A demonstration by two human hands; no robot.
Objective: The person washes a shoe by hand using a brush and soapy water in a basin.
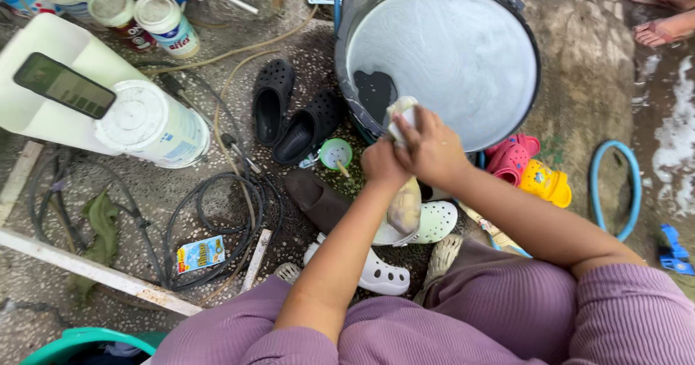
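Note:
My left hand and my right hand meet over the near rim of a big dark basin full of soapy water. Both grip a wet, pale cloth that bunches above my right fingers and hangs down as a beige fold below my left wrist. A dark garment lies sunk in the water just beyond my hands. My purple-clad knees fill the bottom of the view.
Black clogs, a brown slipper, white clogs and small pink and yellow shoes lie around the basin. White tubs, a phone, cables, a blue hose and another person's bare feet surround me.

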